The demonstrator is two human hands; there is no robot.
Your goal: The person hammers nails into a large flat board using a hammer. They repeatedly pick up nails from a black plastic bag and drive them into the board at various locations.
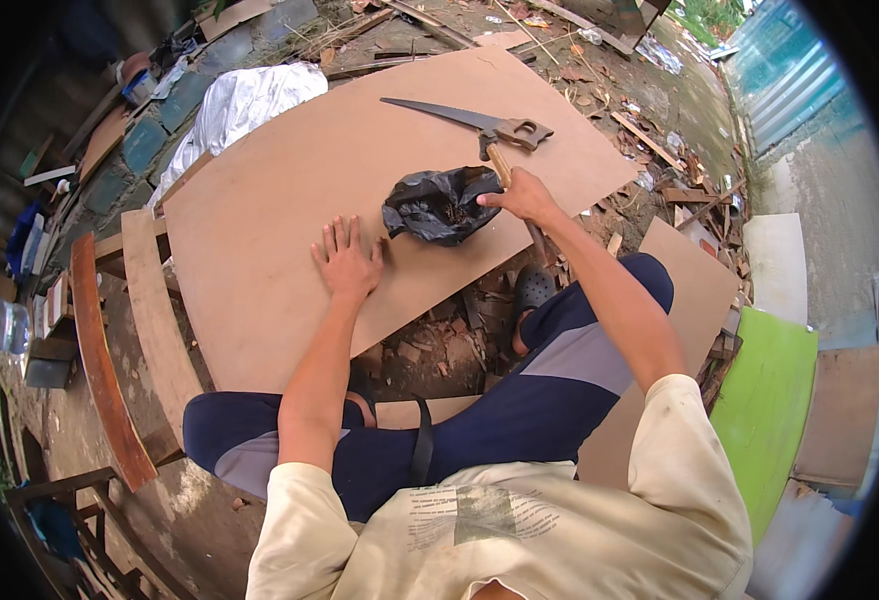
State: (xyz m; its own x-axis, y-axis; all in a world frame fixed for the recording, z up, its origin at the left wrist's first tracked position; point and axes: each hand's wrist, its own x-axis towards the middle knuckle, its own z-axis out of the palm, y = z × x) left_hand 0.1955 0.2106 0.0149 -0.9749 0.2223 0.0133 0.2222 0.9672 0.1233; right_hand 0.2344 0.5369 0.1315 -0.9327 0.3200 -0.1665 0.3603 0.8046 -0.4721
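My left hand [347,262] lies flat on a large brown board [279,190], its fingers spread. My right hand [521,196] is closed round the wooden handle of a hammer [499,166], whose dark head points away from me. The thumb of that hand reaches to the rim of a black plastic bag [429,205]. The bag stands with its mouth gaping on the board, between my hands; small dark brown pieces, perhaps nails, lie inside. Just beyond the hammer head, a handsaw [479,120] with a wooden handle rests on the board, its blade pointing left.
Two curved-looking wooden planks [104,360] stand at the left, near a large clear water bottle [4,325]. A white sack [249,105] lies past the board's far left edge. Wood scraps and leaves litter the ground. A green panel [767,400] lies at the right.
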